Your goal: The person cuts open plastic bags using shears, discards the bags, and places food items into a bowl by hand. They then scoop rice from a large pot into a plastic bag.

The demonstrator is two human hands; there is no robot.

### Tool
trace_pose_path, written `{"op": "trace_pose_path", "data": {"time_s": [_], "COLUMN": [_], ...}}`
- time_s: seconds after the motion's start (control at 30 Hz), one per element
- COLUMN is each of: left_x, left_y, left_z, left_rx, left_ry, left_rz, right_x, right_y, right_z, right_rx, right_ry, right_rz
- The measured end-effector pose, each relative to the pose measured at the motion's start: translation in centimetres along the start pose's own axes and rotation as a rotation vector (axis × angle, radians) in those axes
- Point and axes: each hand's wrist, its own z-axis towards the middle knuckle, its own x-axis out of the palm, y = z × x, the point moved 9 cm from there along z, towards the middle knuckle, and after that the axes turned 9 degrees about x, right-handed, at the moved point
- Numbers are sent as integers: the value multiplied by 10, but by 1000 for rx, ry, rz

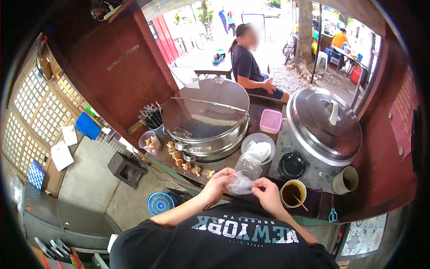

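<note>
Between my two hands, in front of my chest, is a clear plastic bag (241,184). The fingers of my left hand (217,185) are closed on one side of it. My right hand (267,192) pinches the opposite edge. Just beyond the bag stands a clear round tub (270,158) with white plastic (258,150) inside. To the right of my right hand sits a tub of dark sauce (293,193) with a wooden stick in it. Several small knotted bags with orange-brown contents (196,170) line the counter left of my left hand.
A large steamer (215,145) stands with its lid raised, and a big lidded pot (327,125) is at right. Nearby are a black bowl (292,165), pink container (271,121), cup (345,180) and scissors (332,214). A seated person (248,67) is beyond the counter.
</note>
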Motion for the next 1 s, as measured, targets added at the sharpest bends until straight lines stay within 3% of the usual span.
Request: {"op": "trace_pose_path", "data": {"time_s": [0.1, 0.13, 0.2, 0.27, 0.37, 0.5, 0.6, 0.8, 0.93, 1.0], "left_x": [12, 19, 46, 65, 62, 51, 50, 5, 2, -19], "left_y": [-12, -15, -25, -33, -33, -45, -51, -42, -32, -7], "left_z": [5, 5, -1, -6, -3, -2, -7, 9, 12, 16], "left_rx": [177, 207, 428, 539, 484, 555, 658, 352, 333, 57], "left_ry": [122, 150, 267, 341, 272, 147, 147, -51, 98, 88], "left_rz": [691, 903, 926, 1060, 1153, 1398, 1532, 1391, 1417, 866], "right_x": [-16, -7, 8, 12, 8, -5, -7, -7, 14, 19], "right_y": [60, 64, 72, 65, 39, 35, 40, 25, 0, -9], "right_z": [-25, -26, -26, -26, -18, -18, -22, -14, -1, 3], "right_rx": [-344, -362, -405, -411, -240, -285, -329, -213, -52, 23], "right_ry": [-329, -252, -106, -174, -216, -259, -296, -241, -21, 42], "right_rz": [-292, -302, -321, -325, -260, -11, 3, 136, 376, 425]}}
